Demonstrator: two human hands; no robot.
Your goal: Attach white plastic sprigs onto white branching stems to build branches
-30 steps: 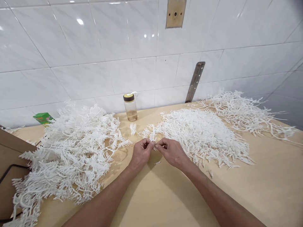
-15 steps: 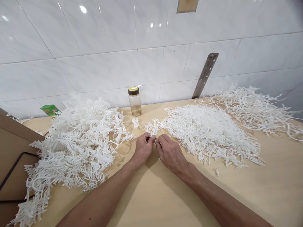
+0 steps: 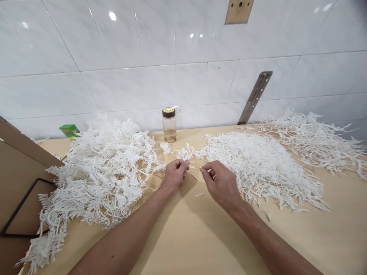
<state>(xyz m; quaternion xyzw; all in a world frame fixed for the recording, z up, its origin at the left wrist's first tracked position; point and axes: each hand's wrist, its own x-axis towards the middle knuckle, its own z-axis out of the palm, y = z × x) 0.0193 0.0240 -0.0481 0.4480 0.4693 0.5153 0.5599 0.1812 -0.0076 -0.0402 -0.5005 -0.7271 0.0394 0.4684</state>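
Observation:
My left hand (image 3: 175, 173) is closed, thumb against the fingers, on a small white branched plastic piece (image 3: 191, 166) whose tip pokes out to the right. A short way right of it, my right hand (image 3: 219, 179) pinches thumb and forefinger together; what sits between the tips is too small to make out. On the table (image 3: 183, 236) between and below the hands lie small white bits (image 3: 199, 194). A white branched clump (image 3: 186, 152) rests just beyond my left fingertips. To the right spreads a dense pile of short white pieces (image 3: 258, 164).
A big heap of white branched strands (image 3: 106, 172) covers the left side. Longer white strands (image 3: 321, 141) lie at the back right. A clear bottle (image 3: 169, 128) stands near the tiled wall, by a metal bracket (image 3: 255, 98). A green box (image 3: 69, 131) and a brown carton (image 3: 23, 183) are left.
My hands, together before, are now apart: the right has moved away to the right. White bits show on the table between them. The whole view has shifted slightly.

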